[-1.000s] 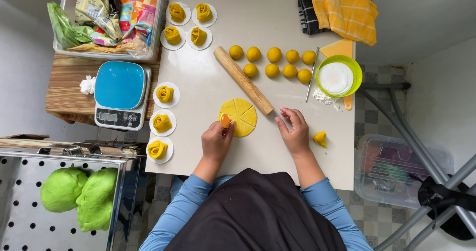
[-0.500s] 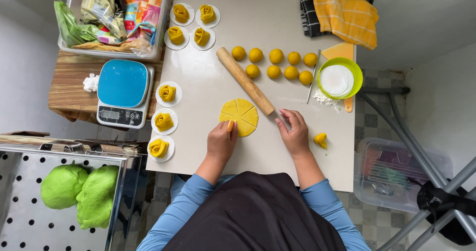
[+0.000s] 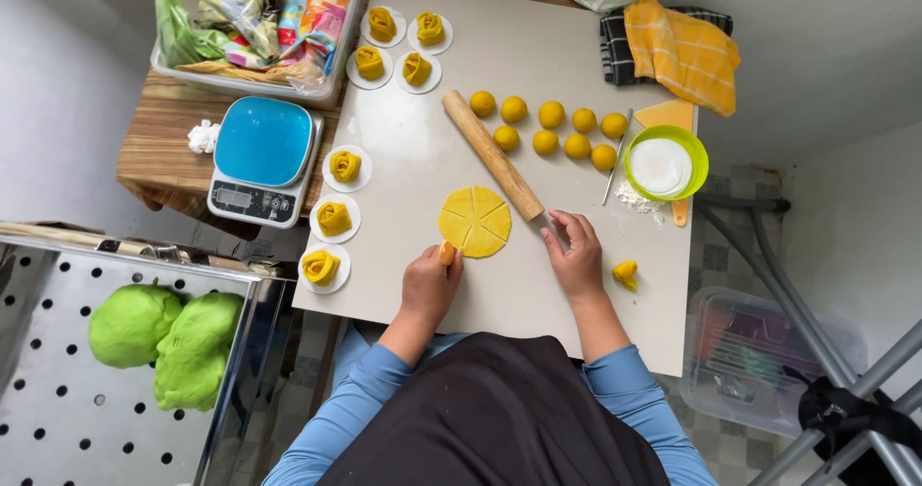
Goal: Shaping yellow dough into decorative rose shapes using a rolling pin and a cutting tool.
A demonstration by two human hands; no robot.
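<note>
On the white board [image 3: 538,83], flat yellow dough disc [image 3: 474,221] scored into wedges, lying just beside the rolling pin [image 3: 492,154]. Left hand [image 3: 429,284] pinches a small yellow scraper [image 3: 446,253] at disc's near edge. Right hand [image 3: 574,255] rests loosely spread on the board, holding nothing.

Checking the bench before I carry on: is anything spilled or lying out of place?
Some white flour is spilled on the board beside the green bowl. One odd yellow dough scrap lies alone near the right hand, apart from the row of dough balls.

Colourful crinkled packets [image 3: 288,6] fill the clear tub [image 3: 173,63] beside the scale's grey screen [image 3: 233,199].
</note>
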